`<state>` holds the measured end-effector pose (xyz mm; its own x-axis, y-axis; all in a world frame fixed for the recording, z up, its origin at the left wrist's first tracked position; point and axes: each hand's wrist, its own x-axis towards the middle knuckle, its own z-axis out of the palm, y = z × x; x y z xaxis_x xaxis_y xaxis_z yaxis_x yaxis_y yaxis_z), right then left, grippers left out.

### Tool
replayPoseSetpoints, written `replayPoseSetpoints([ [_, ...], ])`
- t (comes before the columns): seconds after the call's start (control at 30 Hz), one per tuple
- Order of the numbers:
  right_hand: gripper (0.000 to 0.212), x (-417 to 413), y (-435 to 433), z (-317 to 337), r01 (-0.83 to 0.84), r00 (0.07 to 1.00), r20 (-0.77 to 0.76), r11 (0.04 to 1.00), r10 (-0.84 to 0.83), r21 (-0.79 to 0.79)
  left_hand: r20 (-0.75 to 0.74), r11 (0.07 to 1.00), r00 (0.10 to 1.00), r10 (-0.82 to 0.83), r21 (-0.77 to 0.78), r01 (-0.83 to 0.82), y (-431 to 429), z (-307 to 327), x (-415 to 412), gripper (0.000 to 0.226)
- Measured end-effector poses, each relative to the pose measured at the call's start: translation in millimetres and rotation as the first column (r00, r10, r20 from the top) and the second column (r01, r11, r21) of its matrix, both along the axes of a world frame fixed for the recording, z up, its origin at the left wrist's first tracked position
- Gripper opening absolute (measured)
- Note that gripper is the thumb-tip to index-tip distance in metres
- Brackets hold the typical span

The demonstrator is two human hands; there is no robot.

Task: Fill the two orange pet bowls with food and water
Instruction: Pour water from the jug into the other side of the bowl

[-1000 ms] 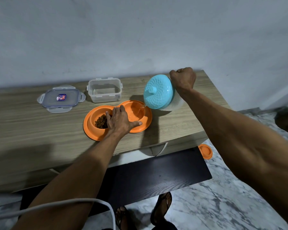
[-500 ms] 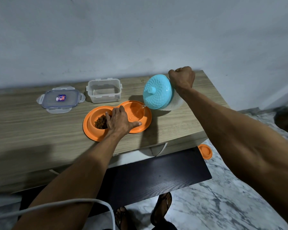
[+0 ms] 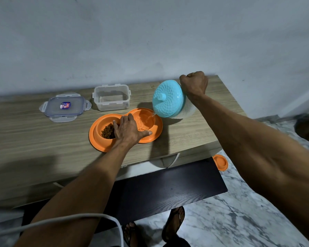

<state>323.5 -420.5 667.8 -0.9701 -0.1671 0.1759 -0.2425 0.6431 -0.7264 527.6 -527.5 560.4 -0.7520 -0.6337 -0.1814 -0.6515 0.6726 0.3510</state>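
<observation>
An orange double pet bowl (image 3: 96,139) lies on the wooden table (image 3: 34,139). Its left bowl holds brown kibble (image 3: 107,131). Its right bowl (image 3: 146,122) holds some water. My left hand (image 3: 128,130) lies flat on the middle of the double bowl, fingers spread, pressing it down. My right hand (image 3: 194,84) is closed on the handle of a clear water jug with a blue lid (image 3: 169,98), tipped to the left. A thin stream of water (image 3: 152,115) runs from its spout into the right bowl.
A clear empty food container (image 3: 111,98) stands behind the bowls, its lid (image 3: 65,108) lying to the left. A small orange bowl (image 3: 220,162) sits on the marble floor at the right. A dark board (image 3: 168,189) lies under the table's front edge. The wall is close behind.
The jug stays tipped with water still running. More water has gathered in the right bowl. Both hands have held their places.
</observation>
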Motion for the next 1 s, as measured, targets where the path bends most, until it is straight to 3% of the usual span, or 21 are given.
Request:
replayPoseSetpoints([
  [0.6,0.036,0,-1,1,-0.007,0.999,0.036,1.000,0.007,-0.013,-0.001,1.000,1.000,-0.002,-0.007,0.002,-1,-1,-1,0.113],
  [1.0,0.034,-6,6,-9,0.096,0.976,0.211,0.975,-0.052,-0.202,0.000,1.000,1.000,-0.004,-0.008,0.004,-1,0,0,0.114],
])
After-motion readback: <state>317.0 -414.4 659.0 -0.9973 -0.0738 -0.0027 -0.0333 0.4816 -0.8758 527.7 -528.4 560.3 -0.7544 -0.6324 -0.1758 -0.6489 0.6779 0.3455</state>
